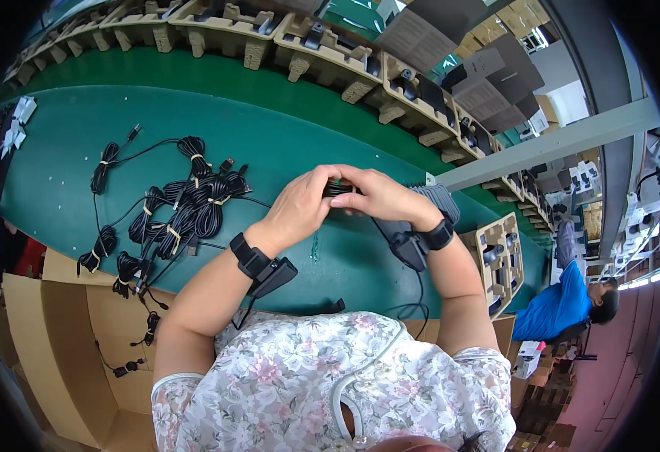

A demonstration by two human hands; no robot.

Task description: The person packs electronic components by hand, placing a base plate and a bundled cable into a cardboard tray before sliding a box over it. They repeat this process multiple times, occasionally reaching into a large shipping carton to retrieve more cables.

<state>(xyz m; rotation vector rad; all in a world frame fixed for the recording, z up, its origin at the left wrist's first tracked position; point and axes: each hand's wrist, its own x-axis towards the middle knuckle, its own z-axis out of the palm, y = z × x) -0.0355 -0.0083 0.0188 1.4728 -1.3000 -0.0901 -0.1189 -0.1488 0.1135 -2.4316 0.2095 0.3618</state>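
Above the green work table (232,124), in front of my body, my hands meet around a coiled black cable (337,188). My left hand (297,205) grips the coil from its left side, fingers curled over the top. My right hand (381,197) closes on it from the other side, with the thumb across the front; much of the coil is hidden by the fingers. Left of my hands lies a heap of black cables (194,205), wound into bundles with pale ties. A lead runs from this heap toward my left hand. Dark ribbed items (439,200) sit just beyond my right wrist.
Molded pulp trays (330,56) holding dark devices line the far side. Another tray (498,260) stands at the right. An open cardboard box (62,339), with cables hanging into it, stands lower left. A metal beam (548,143) slants across the right. A person in blue (560,305) is beyond.
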